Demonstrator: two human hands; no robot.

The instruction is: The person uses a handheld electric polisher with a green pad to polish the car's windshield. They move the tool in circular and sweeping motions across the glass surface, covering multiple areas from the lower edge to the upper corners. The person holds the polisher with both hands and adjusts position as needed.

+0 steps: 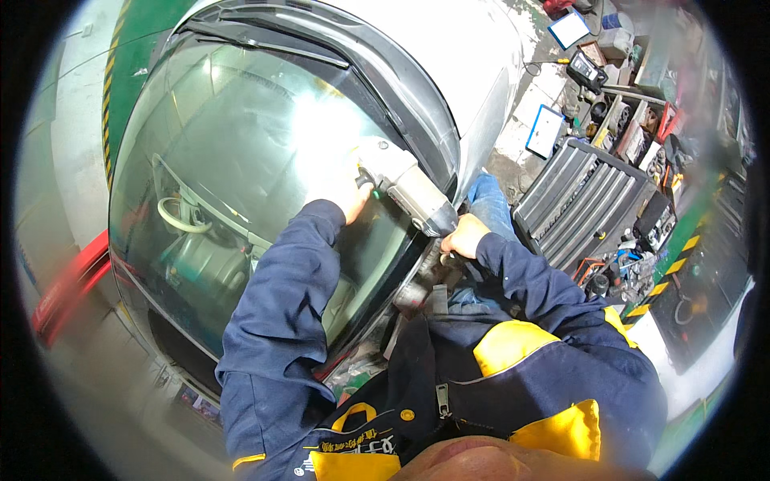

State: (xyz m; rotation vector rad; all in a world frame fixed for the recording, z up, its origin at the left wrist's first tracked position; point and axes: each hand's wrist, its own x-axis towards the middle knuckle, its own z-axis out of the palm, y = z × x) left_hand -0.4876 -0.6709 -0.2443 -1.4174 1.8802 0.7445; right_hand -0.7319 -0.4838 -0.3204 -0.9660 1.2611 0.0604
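Note:
Across the right part of a car windshield [249, 120] lies a pale grey power polisher [419, 195] with a dark rear end. My left hand [350, 197] is closed near the tool's head, on its dark side handle. The rear end of the polisher is in my right hand [467, 236], fingers wrapped round it. The tool's head [385, 156] is right over the glass, and its working face is hidden. Bright glare covers the glass beside my left hand.
A wiper [273, 50] runs along the far edge of the glass, below the white hood [409, 24]. The steering wheel [183, 216] shows through it. To the right are a black ribbed panel [581, 204], clipboards [546, 131] and a clutter of tools and parts.

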